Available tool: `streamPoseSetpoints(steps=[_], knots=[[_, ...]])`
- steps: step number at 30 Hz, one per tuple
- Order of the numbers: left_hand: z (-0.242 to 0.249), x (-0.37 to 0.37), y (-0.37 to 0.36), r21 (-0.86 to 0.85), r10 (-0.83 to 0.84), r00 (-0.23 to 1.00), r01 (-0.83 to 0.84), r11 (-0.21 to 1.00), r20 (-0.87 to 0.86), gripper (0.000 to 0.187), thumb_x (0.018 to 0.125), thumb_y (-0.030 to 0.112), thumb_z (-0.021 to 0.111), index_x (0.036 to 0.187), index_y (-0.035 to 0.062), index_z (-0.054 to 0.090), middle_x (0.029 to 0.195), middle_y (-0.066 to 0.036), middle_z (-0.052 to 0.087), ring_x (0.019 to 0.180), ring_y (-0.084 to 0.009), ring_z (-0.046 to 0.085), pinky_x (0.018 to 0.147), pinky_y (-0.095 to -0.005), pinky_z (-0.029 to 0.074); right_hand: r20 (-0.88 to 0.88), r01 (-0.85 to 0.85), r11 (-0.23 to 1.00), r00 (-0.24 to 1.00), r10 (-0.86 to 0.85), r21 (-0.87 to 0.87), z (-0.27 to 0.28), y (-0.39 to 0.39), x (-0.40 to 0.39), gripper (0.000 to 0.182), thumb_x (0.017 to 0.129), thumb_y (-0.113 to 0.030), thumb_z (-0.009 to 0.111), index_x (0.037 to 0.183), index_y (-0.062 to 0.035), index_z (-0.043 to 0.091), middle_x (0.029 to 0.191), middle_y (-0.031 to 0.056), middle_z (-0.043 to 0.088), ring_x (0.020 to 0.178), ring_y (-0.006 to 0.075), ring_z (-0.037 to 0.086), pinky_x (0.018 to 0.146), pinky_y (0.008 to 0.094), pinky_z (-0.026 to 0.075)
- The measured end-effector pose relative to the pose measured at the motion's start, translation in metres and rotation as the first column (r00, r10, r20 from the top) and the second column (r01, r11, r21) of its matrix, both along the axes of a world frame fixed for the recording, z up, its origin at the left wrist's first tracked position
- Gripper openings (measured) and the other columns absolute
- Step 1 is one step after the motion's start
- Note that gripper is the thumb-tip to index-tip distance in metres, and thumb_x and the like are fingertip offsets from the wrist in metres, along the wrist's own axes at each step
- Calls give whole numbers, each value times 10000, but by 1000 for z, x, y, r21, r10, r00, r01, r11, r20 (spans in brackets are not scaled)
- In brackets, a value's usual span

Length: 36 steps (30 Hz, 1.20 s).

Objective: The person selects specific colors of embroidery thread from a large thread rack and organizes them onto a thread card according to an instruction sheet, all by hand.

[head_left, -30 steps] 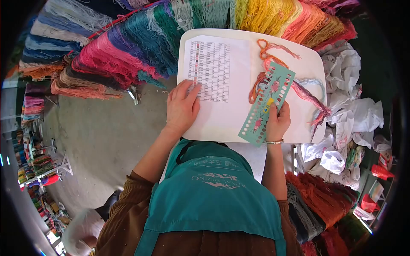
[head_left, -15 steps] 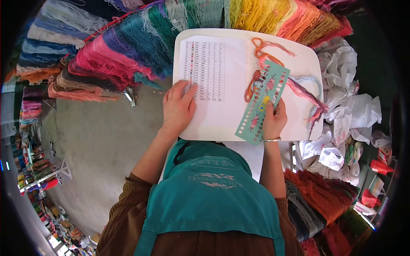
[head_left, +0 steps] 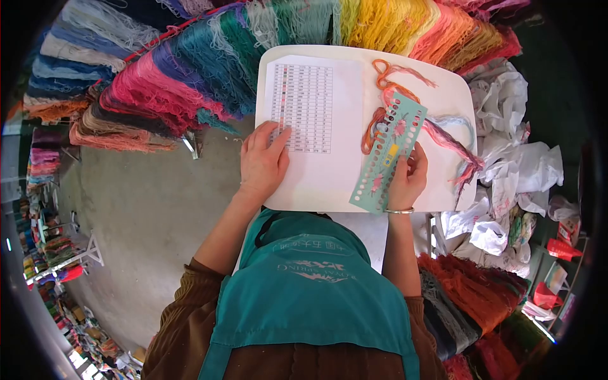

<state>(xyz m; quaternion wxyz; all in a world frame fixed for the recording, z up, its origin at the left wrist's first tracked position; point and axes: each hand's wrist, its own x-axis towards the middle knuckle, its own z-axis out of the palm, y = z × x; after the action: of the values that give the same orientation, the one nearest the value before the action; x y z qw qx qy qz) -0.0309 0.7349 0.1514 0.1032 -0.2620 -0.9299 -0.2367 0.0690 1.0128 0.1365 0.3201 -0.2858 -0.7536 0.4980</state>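
The left hand (head_left: 263, 161) lies flattened at the left of the frame's middle, fingertips spread over the lower-left part of a printed number chart (head_left: 307, 114), gripping nothing. The right hand (head_left: 408, 177), apart from it, rests with curled fingers and thumb at the right edge of a green perforated thread card (head_left: 384, 158), right of centre; whether it pinches the card cannot be told.

Good handling here would seem to mean a light, steady fingertip along one row, set so that the column of small colour swatches shows, since the fingers cover part of the lower rows. The card is best kept flat, its punched holes clear of the thumb.

Loose threads crowd the card on the white board (head_left: 437, 196): an orange skein (head_left: 383, 73) above, a rust loop (head_left: 372, 130) on its left, and a pink-to-maroon bundle (head_left: 453, 144) on its right; these could snag if the card slides. Hanging yarn hanks (head_left: 383, 25) line the top of the frame, and white plastic bags (head_left: 506, 164) bunch beyond the board at right.
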Motion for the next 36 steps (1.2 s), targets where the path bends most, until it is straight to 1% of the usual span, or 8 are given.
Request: streamPoseSetpoints(steps=[4, 9, 13, 19, 21, 30, 33, 36], knots=[[1, -1, 0, 5, -9, 1000, 9, 1000, -24, 412, 808, 104, 646, 1219, 132, 644, 1295, -98, 521, 1229, -307, 499, 1020, -469, 397, -2, -23, 998, 1000, 23, 61, -8, 5, 2, 411, 902, -41, 593, 1306, 15, 542, 1202, 144, 586, 971, 183, 609, 763, 282, 529], [-7, -5, -2, 93, -56, 998, 59, 994, -36, 457, 721, 42, 642, 1177, 75, 650, 1264, -156, 547, 1161, -353, 536, 940, -470, 463, -5, -31, 968, 999, 33, 248, -25, 17, 8, 436, 870, -105, 616, 1286, 10, 559, 1321, 178, 507, 1214, 311, 495, 1025, 413, 411], [-2, -3, -5, 115, -34, 999, 33, 993, 2, 461, 717, 50, 653, 1177, 79, 650, 1236, -152, 547, 1175, -355, 532, 938, -462, 468, 17, -88, 899, 996, 89, 430, -31, 25, 8, 413, 886, -140, 635, 1279, -19, 590, 1336, 140, 500, 1171, 250, 531, 966, 357, 455], [0, 1, -9, 134, -20, 999, 14, 991, 43, 432, 801, 116, 649, 1232, 109, 626, 1290, -134, 497, 1257, -336, 473, 1005, -483, 410, 67, -132, 924, 991, 116, 358, -30, 28, 9, 364, 892, -79, 608, 1247, 2, 607, 1354, 130, 461, 1205, 250, 517, 975, 353, 460], [3, 1, -17, 143, -44, 996, 31, 989, 84, 432, 819, 138, 649, 1249, 113, 614, 1324, -137, 486, 1289, -337, 451, 1024, -492, 396, 39, -133, 963, 991, 128, 236, -28, 26, 8, 342, 897, -98, 609, 1224, 1, 613, 1330, 152, 492, 1234, 296, 498, 1025, 404, 419], [17, -35, -145, 155, 152, 988, -156, 975, 40, 408, 836, 184, 674, 1225, 79, 610, 1296, -145, 549, 1250, -348, 502, 1023, -475, 424, 70, -174, 983, 983, 170, 62, -14, 30, 3, 282, 920, -59, 566, 1188, 17, 608, 1206, 105, 581, 1053, 191, 583, 915, 320, 492], [26, -57, -211, 169, 202, 979, -200, 965, 6, 376, 812, 133, 682, 1176, 51, 629, 1222, -160, 583, 1170, -367, 544, 984, -453, 465, 19, 12, 990, 1000, -10, -138, 21, -10, -9, 315, 911, -52, 577, 1217, 21, 576, 1148, 96, 612, 921, 198, 618, 863, 303, 504], [39, -75, -270, 188, 269, 961, -253, 949, -65, 351, 800, 90, 688, 1144, 38, 637, 1195, -159, 594, 1165, -368, 551, 977, -450, 472, 8, -39, 992, 999, 38, 122, 30, -58, -29, 289, 914, -40, 571, 1197, 19, 585, 1138, 103, 616, 926, 197, 617, 850, 299, 508]])
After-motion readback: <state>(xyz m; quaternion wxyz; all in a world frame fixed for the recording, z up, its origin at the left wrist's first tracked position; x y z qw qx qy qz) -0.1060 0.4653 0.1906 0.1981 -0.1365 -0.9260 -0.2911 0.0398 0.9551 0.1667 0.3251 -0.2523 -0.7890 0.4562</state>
